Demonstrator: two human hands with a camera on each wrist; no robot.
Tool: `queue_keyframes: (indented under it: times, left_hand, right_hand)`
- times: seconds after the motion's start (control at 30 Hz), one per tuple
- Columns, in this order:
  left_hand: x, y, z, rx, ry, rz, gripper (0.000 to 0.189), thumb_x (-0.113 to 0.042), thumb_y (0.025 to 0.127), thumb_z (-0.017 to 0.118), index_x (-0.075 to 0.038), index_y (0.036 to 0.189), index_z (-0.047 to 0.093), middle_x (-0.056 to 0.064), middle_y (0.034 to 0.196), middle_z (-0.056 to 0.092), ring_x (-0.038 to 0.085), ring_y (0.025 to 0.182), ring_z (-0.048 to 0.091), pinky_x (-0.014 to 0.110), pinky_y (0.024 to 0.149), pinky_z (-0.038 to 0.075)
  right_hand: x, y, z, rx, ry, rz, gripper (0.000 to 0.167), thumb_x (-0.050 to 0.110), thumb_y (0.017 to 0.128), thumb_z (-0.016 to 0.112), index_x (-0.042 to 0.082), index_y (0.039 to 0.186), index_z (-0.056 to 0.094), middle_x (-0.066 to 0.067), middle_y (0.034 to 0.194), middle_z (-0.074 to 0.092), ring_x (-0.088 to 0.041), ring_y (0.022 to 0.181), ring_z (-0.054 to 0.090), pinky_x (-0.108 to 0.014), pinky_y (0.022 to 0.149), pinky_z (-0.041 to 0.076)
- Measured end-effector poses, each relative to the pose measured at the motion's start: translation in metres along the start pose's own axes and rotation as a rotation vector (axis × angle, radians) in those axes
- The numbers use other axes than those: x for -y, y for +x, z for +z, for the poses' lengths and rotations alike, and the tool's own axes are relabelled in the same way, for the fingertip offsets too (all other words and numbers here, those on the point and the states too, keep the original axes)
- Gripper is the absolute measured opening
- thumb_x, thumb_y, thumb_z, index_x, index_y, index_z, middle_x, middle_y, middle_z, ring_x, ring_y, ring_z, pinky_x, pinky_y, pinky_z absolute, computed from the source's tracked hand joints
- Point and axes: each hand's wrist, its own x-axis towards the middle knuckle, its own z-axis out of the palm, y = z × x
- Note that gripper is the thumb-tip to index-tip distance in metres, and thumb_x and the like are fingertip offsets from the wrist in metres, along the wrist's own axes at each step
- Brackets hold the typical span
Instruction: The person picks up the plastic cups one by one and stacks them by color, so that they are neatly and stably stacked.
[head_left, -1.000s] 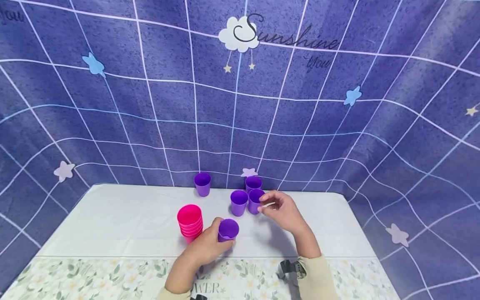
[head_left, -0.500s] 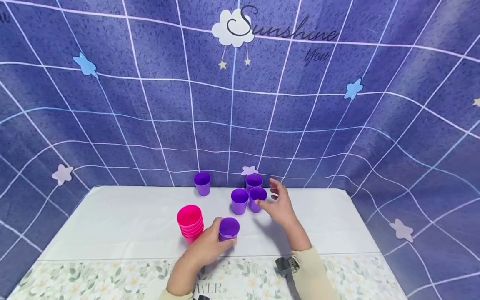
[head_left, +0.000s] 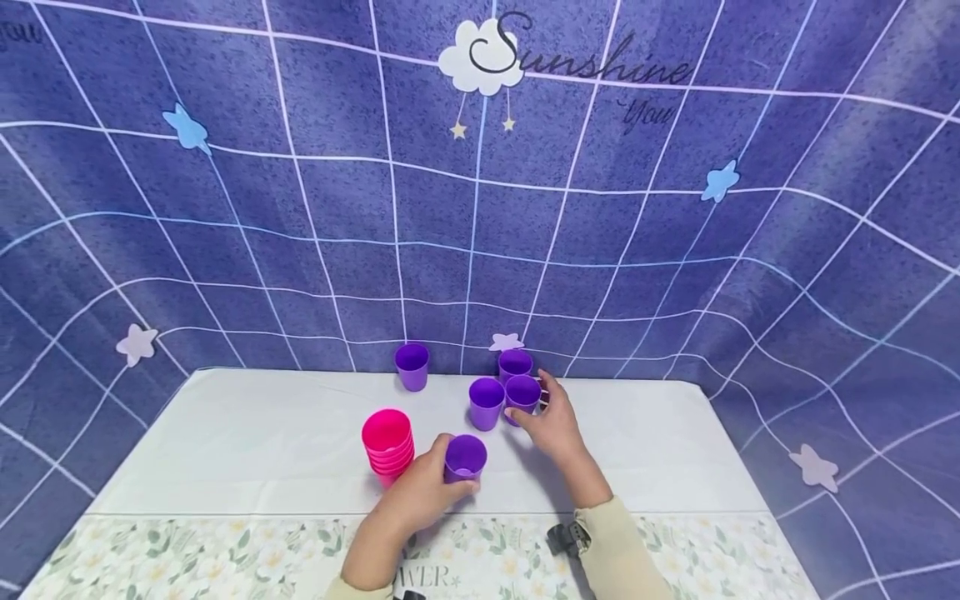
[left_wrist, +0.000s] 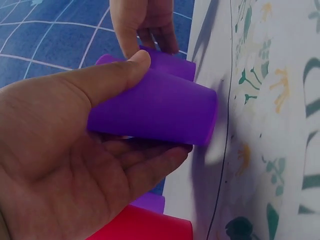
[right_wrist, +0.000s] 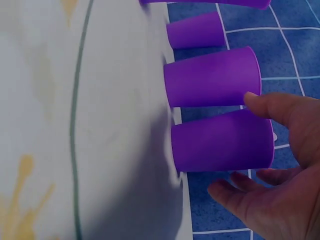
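In the head view my left hand (head_left: 427,483) holds a purple cup (head_left: 466,455) upright near the front, thumb on one side and fingers on the other. The left wrist view shows this cup (left_wrist: 160,107) between thumb and fingers. My right hand (head_left: 553,421) reaches around another purple cup (head_left: 522,390), the right one of a close group. In the right wrist view the thumb lies at the upper side of that cup (right_wrist: 225,142), while the fingers stand a little apart from its other side. Two more purple cups (head_left: 487,406) stand beside and behind it.
A stack of nested pink cups (head_left: 387,437) stands left of the left hand, close to it. A single purple cup (head_left: 412,367) is at the back left. The white tablecloth (head_left: 247,433) ends at a blue gridded curtain (head_left: 300,208).
The right hand has opened out, moved back slightly and come around the right cup of the group. My left hand keeps its purple cup in nearly the same place.
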Motion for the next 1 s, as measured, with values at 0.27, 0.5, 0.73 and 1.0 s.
queue_keyframes:
  times: [0.27,0.5,0.73,1.0]
  left_hand:
    - [-0.002,-0.001,0.006,-0.021,0.044,0.007,0.071,-0.028,0.092,0.083,-0.003,0.146,0.043,0.021,0.125,0.073,0.039,0.122,0.07,0.06,0.107,0.055]
    - [-0.002,-0.002,0.009,-0.024,0.061,0.015,0.072,-0.024,0.093,0.082,0.0,0.146,0.04,0.024,0.124,0.072,0.041,0.121,0.071,0.06,0.106,0.056]
    - [0.003,-0.002,0.009,-0.032,0.077,0.019,0.072,-0.025,0.093,0.082,0.001,0.146,0.041,0.024,0.126,0.071,0.041,0.122,0.07,0.06,0.107,0.055]
    - [0.002,-0.001,0.007,-0.047,0.061,0.027,0.07,-0.025,0.092,0.082,0.0,0.143,0.043,0.023,0.124,0.071,0.04,0.12,0.071,0.059,0.107,0.055]
  right_hand:
    - [0.001,-0.005,-0.004,-0.035,-0.009,0.019,0.074,0.015,0.084,0.087,-0.005,0.146,0.053,-0.029,0.143,0.061,-0.043,0.135,0.06,-0.056,0.114,0.052]
    - [0.008,-0.007,-0.013,-0.087,0.05,0.034,0.071,0.01,0.083,0.086,-0.002,0.145,0.054,-0.027,0.132,0.066,-0.04,0.12,0.067,-0.051,0.106,0.059]
    - [0.031,-0.013,-0.02,-0.126,0.063,0.008,0.068,0.014,0.083,0.088,0.005,0.143,0.057,-0.018,0.135,0.064,-0.032,0.115,0.065,-0.032,0.091,0.06]
    - [0.062,-0.024,-0.015,-0.08,0.123,-0.058,0.061,0.012,0.082,0.088,0.01,0.137,0.06,-0.013,0.123,0.068,-0.022,0.105,0.062,-0.02,0.077,0.053]
